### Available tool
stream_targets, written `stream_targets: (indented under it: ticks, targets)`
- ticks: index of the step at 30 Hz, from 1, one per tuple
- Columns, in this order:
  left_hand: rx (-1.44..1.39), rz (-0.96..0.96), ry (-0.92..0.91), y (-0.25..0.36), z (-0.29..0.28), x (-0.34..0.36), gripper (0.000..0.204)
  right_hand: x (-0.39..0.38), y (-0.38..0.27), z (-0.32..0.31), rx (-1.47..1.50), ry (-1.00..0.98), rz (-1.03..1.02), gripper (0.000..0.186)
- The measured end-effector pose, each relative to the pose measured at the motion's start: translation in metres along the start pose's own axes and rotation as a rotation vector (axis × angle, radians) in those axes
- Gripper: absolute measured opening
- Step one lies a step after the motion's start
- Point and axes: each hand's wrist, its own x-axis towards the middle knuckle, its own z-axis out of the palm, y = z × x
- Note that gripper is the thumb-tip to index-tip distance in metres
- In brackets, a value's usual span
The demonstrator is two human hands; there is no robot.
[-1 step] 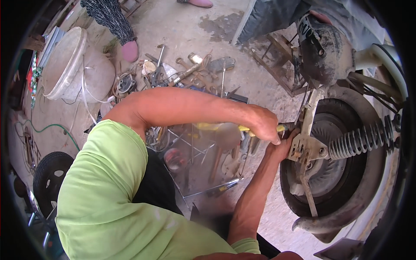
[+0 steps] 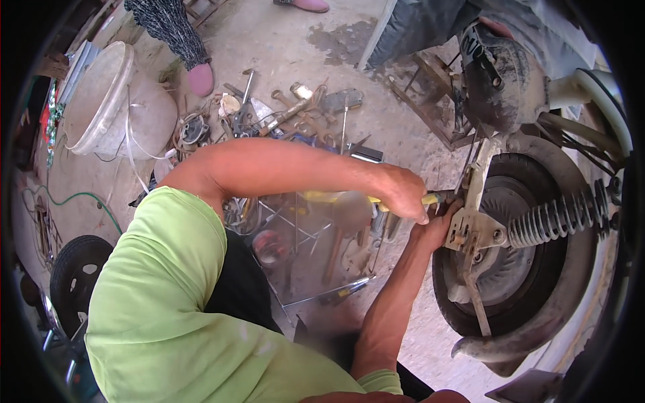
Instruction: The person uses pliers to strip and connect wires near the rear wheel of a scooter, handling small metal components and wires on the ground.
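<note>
My left hand (image 2: 403, 195) is closed on a yellow-handled tool (image 2: 430, 199) held level beside the rear wheel assembly. My right hand (image 2: 435, 225) reaches up from below with curled fingers around the tool's far end, against the metal bracket (image 2: 472, 232); exactly what it grips is partly hidden. The bracket joins a coil-spring shock (image 2: 557, 211) in front of a dusty wheel (image 2: 510, 275) with a curved fender. A dark dusty housing (image 2: 504, 80) sits above the wheel.
Scattered tools and parts (image 2: 295, 107) lie on the concrete floor (image 2: 336, 47). A white bucket (image 2: 97, 107), a green cord (image 2: 74, 199) and a spare wheel (image 2: 70, 275) are at left. A metal stand (image 2: 423, 114) stands behind. Other people's pink shoes (image 2: 200, 79) and grey-clad legs (image 2: 396, 33) show at top.
My left hand has shifted very slightly left along with the forearm. Both hands stay at the tool and bracket, and the rest looks the same.
</note>
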Motion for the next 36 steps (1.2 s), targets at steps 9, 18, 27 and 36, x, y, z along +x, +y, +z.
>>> stream_targets:
  ticks: [9, 18, 27, 36]
  targets:
    - [0.072, 0.591, 0.364, -0.102, 0.047, 0.078, 0.023, -0.007, -0.006, 0.013, -0.133, 0.054, 0.003, 0.024]
    - [-0.167, -0.081, -0.053, 0.018, -0.01, -0.021, 0.045, -0.02, -0.011, 0.023, 0.038, 0.153, 0.08, 0.036]
    - [0.164, 0.447, 0.375, -0.09, 0.056, 0.066, 0.032, -0.017, -0.004, 0.033, -0.187, 0.249, -0.081, 0.038]
    - [0.109, 0.421, 0.308, -0.085, 0.038, 0.062, 0.028, -0.011, -0.001, 0.029, -0.143, 0.18, -0.058, 0.02]
